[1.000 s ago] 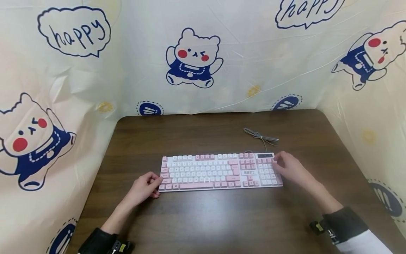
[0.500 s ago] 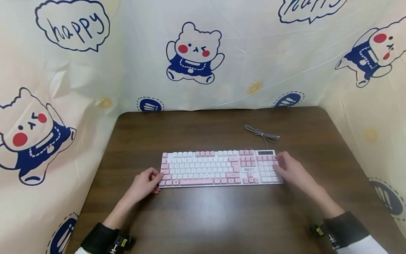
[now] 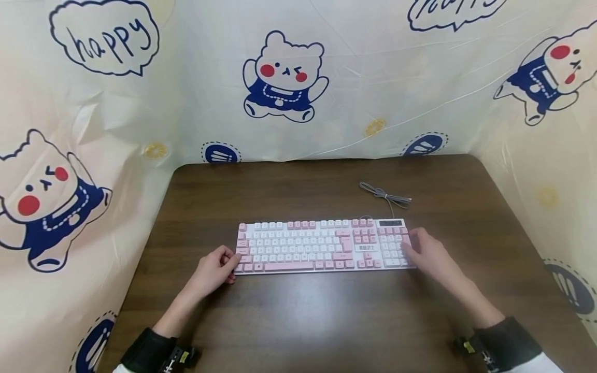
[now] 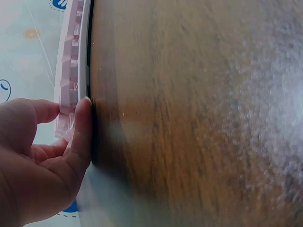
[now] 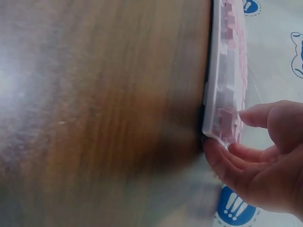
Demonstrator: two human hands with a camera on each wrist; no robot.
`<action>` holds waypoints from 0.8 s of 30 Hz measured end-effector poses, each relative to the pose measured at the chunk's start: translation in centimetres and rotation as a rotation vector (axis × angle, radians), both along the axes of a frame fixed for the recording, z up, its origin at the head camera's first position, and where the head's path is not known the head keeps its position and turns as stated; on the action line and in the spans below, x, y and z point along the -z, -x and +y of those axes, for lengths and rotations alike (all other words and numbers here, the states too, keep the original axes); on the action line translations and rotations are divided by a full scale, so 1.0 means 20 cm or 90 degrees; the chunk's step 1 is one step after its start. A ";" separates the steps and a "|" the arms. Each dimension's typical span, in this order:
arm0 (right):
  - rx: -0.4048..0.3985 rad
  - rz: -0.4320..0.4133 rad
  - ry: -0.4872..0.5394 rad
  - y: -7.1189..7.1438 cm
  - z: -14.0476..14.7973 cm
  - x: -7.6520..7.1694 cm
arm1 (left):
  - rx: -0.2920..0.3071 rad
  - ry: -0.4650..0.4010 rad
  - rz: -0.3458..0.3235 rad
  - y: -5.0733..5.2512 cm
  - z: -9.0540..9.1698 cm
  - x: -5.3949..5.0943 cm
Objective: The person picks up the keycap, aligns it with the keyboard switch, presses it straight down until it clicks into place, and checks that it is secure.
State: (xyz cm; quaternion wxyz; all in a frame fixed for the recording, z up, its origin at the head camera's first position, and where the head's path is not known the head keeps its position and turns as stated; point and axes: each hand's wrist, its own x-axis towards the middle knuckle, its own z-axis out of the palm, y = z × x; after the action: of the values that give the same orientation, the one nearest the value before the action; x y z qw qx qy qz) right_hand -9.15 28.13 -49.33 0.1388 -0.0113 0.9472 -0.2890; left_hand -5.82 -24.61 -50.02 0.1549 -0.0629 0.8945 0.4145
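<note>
A pink and white keyboard (image 3: pixel 289 248) lies flat on the brown table, its long side across the head view. At its left end my left hand (image 3: pixel 213 272) grips the edge, thumb on top of the keys and curled fingers against the side. The right hand (image 3: pixel 431 256) holds the opposite end the same way, its thumb over the number keys. In the left wrist view, the thumb and fingers of the left hand (image 4: pixel 52 161) close around the keyboard's corner. The right wrist view has the right hand (image 5: pixel 265 165) pinching the other corner, fingers low against the side.
Behind the keyboard's right part lies its grey cable (image 3: pixel 384 196), bundled and tied. The brown wooden table (image 3: pixel 298 321) has rounded far corners. A pale cloth (image 3: pixel 196 77) printed with bears surrounds it on the back and sides.
The right hand has slid slightly toward the near side along the keyboard's right end. Table, keyboard and backdrop sit a little higher in the head view. The left hand keeps its grip.
</note>
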 end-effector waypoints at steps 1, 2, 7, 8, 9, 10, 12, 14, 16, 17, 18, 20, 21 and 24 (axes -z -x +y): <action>0.001 -0.003 -0.001 0.00 0.00 0.00 | -0.003 0.001 0.001 0.00 0.00 0.00; 0.000 -0.002 -0.001 0.00 -0.01 0.00 | -0.005 0.002 0.002 0.00 0.00 0.00; 0.002 0.008 -0.010 0.00 -0.01 0.01 | -0.006 0.010 0.000 0.00 0.00 0.00; 0.002 0.007 -0.012 0.00 -0.01 0.01 | -0.005 0.012 -0.001 0.00 0.00 0.00; 0.003 0.005 -0.013 0.00 -0.01 0.01 | -0.005 0.013 -0.003 0.00 0.00 0.00; 0.004 0.003 -0.012 0.00 -0.01 0.01 | -0.008 0.014 -0.002 0.00 0.01 0.00; 0.003 0.002 -0.010 0.00 -0.01 0.01 | -0.011 0.018 -0.001 -0.01 0.01 0.00; 0.003 0.007 -0.008 0.00 -0.01 0.01 | -0.010 0.027 -0.001 -0.01 0.02 0.00; 0.002 0.011 -0.006 0.00 -0.01 0.01 | -0.007 0.036 -0.003 -0.01 0.02 -0.01; 0.002 0.013 -0.005 0.00 -0.01 0.01 | -0.006 0.040 -0.004 -0.01 0.02 -0.01; 0.002 0.014 -0.004 0.00 -0.01 0.01 | -0.005 0.042 -0.005 -0.02 0.03 -0.01; 0.002 0.011 -0.004 0.00 0.00 0.01 | -0.006 0.045 -0.009 -0.02 0.03 -0.01; 0.003 0.008 -0.003 0.00 0.00 0.01 | -0.006 0.045 -0.009 -0.02 0.03 -0.01; 0.003 0.001 -0.002 0.00 0.00 0.00 | -0.008 0.042 -0.009 -0.02 0.03 0.00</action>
State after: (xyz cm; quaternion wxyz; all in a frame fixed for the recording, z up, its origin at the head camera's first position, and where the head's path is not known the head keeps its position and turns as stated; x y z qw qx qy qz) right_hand -9.11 28.12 -49.35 0.1375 -0.0092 0.9477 -0.2878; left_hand -5.50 -24.04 -49.94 0.1561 -0.0767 0.9063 0.3852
